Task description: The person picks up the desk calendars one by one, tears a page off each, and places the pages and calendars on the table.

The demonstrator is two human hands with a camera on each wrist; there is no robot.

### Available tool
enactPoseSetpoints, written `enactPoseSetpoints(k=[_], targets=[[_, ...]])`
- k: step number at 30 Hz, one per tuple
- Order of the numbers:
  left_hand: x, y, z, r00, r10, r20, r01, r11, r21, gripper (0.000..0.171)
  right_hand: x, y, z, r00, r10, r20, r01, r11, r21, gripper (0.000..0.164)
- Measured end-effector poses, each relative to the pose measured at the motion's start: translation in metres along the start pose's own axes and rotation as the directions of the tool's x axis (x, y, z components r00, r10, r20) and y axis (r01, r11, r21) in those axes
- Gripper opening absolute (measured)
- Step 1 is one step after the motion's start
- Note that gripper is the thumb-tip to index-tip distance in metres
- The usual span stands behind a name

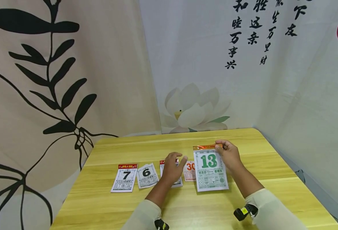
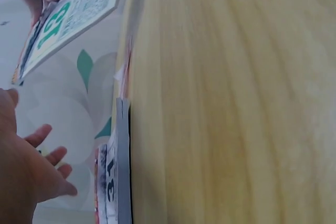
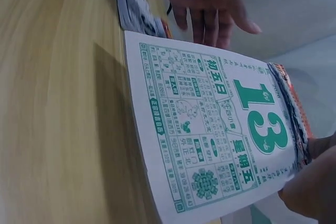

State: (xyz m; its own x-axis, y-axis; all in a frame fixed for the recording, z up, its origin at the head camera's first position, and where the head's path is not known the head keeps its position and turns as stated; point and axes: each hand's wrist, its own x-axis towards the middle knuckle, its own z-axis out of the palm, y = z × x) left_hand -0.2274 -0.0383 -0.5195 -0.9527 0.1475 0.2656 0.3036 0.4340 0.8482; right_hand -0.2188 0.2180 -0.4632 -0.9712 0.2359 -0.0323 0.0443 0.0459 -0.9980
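Observation:
My right hand (image 1: 229,156) pinches the orange top strip of a tear-off calendar (image 1: 210,174) with a big green 13 on its page. In the right wrist view the calendar tilts up, its lower edge close over the tabletop. To its left my left hand (image 1: 171,169) hovers with fingers spread, holding nothing. Beneath that hand lies a red-topped calendar pad (image 1: 177,183), partly hidden; the left wrist view shows 31 on this pad (image 2: 109,182). A loose slip with a red 30 (image 1: 189,174) lies between that pad and the green 13 calendar, which partly covers it.
A red-topped calendar showing 7 (image 1: 125,177) and loose pages showing 6 (image 1: 146,175) lie farther left in the row. All lie on a yellow wooden table (image 1: 157,207). Behind its far edge hangs a printed cloth backdrop (image 1: 122,80).

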Motion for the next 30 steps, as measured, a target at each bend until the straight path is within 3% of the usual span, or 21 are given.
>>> enactPoseSetpoints(k=[5,8,11,13,18,21,26,30], targets=[[0.001,0.007,-0.003,0.998,-0.052,0.026,0.054,0.992,-0.118,0.05,-0.011,-0.006,0.015,0.999,0.008,0.032,-0.01,0.997,0.073,0.024],[0.001,0.012,-0.005,0.993,-0.073,0.096,0.096,0.959,-0.265,0.054,-0.016,-0.007,0.023,0.998,0.023,0.054,-0.028,0.996,0.09,0.023],[0.001,0.014,-0.006,0.975,-0.092,0.201,0.172,0.887,-0.429,0.065,-0.02,-0.008,0.03,0.997,0.028,0.066,-0.034,0.995,0.092,0.023],[-0.001,0.015,-0.006,0.955,-0.116,0.274,0.245,0.828,-0.504,0.075,-0.023,-0.008,0.034,0.997,0.028,0.077,-0.035,0.995,0.09,0.024],[-0.004,0.011,-0.006,0.908,-0.168,0.385,0.384,0.705,-0.597,0.089,-0.027,-0.01,0.042,0.995,0.044,0.095,-0.054,0.993,0.104,0.025],[-0.004,0.008,-0.004,0.902,-0.147,0.406,0.397,0.649,-0.649,0.09,-0.029,-0.011,0.045,0.993,0.043,0.111,-0.055,0.993,0.104,0.026],[-0.004,0.008,-0.003,0.911,-0.124,0.393,0.383,0.606,-0.697,0.088,-0.032,-0.014,0.048,0.99,0.02,0.138,-0.032,0.996,0.085,0.028],[-0.005,0.006,-0.004,0.915,-0.146,0.375,0.384,0.598,-0.703,0.085,-0.033,-0.013,0.049,0.983,0.007,0.182,-0.017,0.999,0.052,0.032]])
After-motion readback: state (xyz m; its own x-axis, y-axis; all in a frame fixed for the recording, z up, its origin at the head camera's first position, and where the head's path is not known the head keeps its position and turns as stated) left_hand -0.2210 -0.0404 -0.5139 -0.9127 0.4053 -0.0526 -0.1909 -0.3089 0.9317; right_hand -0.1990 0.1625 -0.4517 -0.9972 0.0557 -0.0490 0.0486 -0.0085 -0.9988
